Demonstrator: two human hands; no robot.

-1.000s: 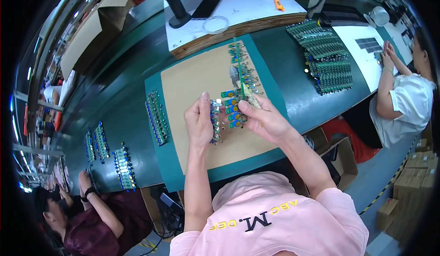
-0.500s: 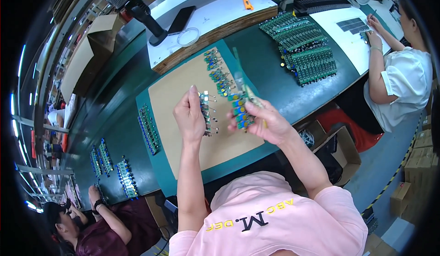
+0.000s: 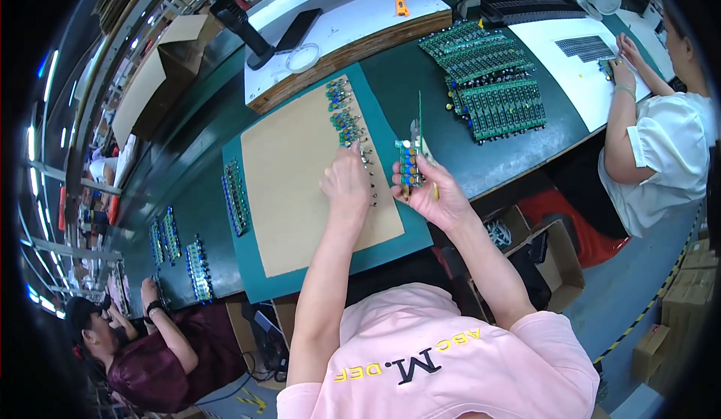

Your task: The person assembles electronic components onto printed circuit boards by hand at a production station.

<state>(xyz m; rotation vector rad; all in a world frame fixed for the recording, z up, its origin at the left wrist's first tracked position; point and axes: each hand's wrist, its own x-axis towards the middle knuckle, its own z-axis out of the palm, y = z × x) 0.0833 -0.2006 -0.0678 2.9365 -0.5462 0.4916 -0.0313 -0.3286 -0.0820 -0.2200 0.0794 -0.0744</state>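
Note:
My right hand [image 3: 435, 194] holds a small green circuit board [image 3: 409, 167] with blue and yellow parts on it, upright above the table's near edge. My left hand [image 3: 347, 182] rests with fingers curled on the tan mat [image 3: 300, 171], touching a row of small boards [image 3: 368, 175] that lies there. More small boards [image 3: 342, 111] lie in a line toward the mat's far right corner. The tan mat lies on a teal cutting mat [image 3: 255, 280].
A large stack of green circuit boards [image 3: 488, 81] lies to the right. A white board [image 3: 353, 28] on wood carries a phone, a tape ring and an orange tool. Boards [image 3: 234, 194] lie at left. One person [image 3: 661, 119] works at right, another [image 3: 143, 344] at lower left. Cardboard boxes [image 3: 526, 246] stand under the table.
My right hand has drawn the held board to the right, off the mat. My left hand has stayed on the row of boards. The view has shifted slightly.

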